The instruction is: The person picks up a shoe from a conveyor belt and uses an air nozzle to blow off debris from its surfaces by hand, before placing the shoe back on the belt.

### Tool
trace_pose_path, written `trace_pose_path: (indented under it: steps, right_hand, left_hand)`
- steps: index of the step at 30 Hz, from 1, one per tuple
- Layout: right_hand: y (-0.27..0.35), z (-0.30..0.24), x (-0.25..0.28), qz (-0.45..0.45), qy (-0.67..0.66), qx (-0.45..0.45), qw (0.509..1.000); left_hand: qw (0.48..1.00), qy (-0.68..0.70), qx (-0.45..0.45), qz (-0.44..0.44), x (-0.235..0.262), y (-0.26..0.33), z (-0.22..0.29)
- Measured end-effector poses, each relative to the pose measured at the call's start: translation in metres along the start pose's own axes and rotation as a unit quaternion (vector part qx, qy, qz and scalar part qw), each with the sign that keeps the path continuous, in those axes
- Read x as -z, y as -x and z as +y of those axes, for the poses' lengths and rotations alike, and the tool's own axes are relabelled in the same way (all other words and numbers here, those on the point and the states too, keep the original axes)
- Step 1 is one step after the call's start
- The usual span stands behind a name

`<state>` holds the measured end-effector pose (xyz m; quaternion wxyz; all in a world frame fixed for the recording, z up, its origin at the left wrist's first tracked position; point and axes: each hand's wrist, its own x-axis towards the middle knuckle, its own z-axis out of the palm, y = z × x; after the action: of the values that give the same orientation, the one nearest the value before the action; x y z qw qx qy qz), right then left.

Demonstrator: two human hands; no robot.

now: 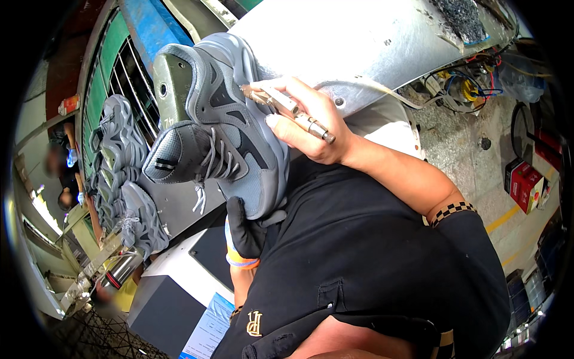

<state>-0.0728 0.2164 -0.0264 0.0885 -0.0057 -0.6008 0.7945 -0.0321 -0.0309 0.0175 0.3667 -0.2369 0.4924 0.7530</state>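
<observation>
A grey sneaker (254, 175) with loose laces sits tilted in front of me, its sole side facing right. A green shoe last (174, 90) fills its ankle opening. My left hand (244, 230), in a dark glove with an orange cuff, grips the toe end from below. My right hand (317, 125) is bare and closed round a small metal pen-like tool (299, 113) with a brass-coloured fitting. The tool's tip is at the seam between the sneaker's upper and sole; whether it touches cannot be made out.
Several more grey sneakers (122, 143) stand in a row at the left, beside a green wire guard (122, 60). A shiny metal table (335, 42) lies beyond my right hand. Cables (472, 90) and a red box (526, 185) are at the right. Blurred people (63, 167) are far left.
</observation>
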Motion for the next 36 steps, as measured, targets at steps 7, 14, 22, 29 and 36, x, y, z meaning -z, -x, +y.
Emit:
trace_pose_path:
  steps: [7, 14, 22, 29, 36]
  right_hand:
    - [0.013, -0.001, 0.003, -0.016, 0.006, -0.024, 1.0]
    - [0.022, 0.003, 0.003, 0.0, -0.001, 0.003, 1.0]
    - [0.037, 0.005, 0.012, -0.017, 0.037, 0.015, 0.999]
    - [0.062, -0.003, 0.024, -0.015, 0.037, -0.003, 0.999]
    - [0.086, -0.023, 0.045, -0.038, 0.099, -0.031, 0.994]
  left_hand:
    - [1.0, -0.028, 0.005, 0.0, -0.013, -0.005, 0.004]
    - [0.999, 0.001, 0.036, -0.024, -0.016, -0.009, 0.006]
    - [0.997, 0.003, 0.05, -0.052, -0.024, -0.018, 0.007]
    - [0.994, 0.032, 0.079, -0.075, -0.038, -0.025, 0.004]
    - [0.981, 0.046, 0.132, -0.137, -0.063, -0.04, -0.001]
